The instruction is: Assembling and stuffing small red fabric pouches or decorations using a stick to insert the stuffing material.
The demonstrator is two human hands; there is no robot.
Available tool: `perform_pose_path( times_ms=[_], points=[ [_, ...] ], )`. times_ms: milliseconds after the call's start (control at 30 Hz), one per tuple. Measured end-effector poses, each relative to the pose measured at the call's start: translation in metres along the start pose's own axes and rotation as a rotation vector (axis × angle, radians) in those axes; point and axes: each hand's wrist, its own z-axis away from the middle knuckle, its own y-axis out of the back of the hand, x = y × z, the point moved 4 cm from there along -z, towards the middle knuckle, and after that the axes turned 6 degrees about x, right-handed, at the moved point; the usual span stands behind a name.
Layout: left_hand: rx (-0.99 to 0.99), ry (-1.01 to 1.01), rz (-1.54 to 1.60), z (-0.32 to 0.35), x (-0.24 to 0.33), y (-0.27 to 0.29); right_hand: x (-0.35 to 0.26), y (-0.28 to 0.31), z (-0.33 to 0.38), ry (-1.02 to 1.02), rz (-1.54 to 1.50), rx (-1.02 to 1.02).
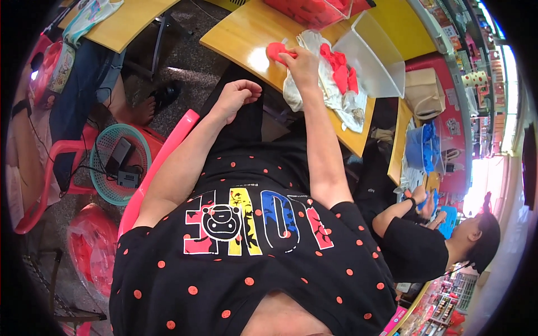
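Your right hand (302, 64) closed in a grip on a red piece (276, 51) over the desk (241, 33), white cloth (319, 84) just beside it, your left hand (238, 98) curled, empty, off the desk edge

- A cloth (330, 89) lies on the bench (246, 33), with small fabric pieces (341, 70) on top of it.
- A clear bin (375, 56) stands just right of the cloth.
- A basket (120, 162) sits on the floor, well left of the bench.
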Motion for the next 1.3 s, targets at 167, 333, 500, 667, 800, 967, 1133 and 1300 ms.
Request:
perform_pose_path(
  times_ms=[167, 333, 500, 667, 800, 967, 1133, 1300],
  points=[
    [-0.023, 0.001, 0.391, 0.011, 0.018, -0.009, -0.040, 0.033, 0.014, -0.109, -0.269, -0.024],
    [-0.211, -0.002, 0.760, 0.022, 0.033, -0.025, -0.064, 0.048, 0.051, 0.025, -0.366, -0.002],
    [-0.197, -0.040, 0.640, 0.028, 0.031, -0.029, -0.071, 0.058, 0.074, 0.286, -0.276, -0.004],
    [-0.308, 0.064, 0.648, 0.032, 0.029, -0.034, -0.073, 0.071, 0.086, 0.172, -0.362, -0.048],
    [-0.282, 0.074, 0.544, 0.033, 0.029, -0.034, -0.066, 0.074, 0.093, 0.162, -0.289, -0.138],
    [-0.254, 0.128, 0.371, 0.036, 0.026, -0.038, -0.047, 0.069, 0.107, 0.079, -0.296, -0.164],
    [-0.170, 0.147, 0.327, 0.035, 0.023, -0.040, -0.027, 0.047, 0.122, -0.599, -1.160, -0.087],
    [-0.051, 0.093, 0.269, 0.032, 0.023, -0.035, -0.024, 0.049, 0.123, -0.714, -1.029, -0.221]
  ],
)
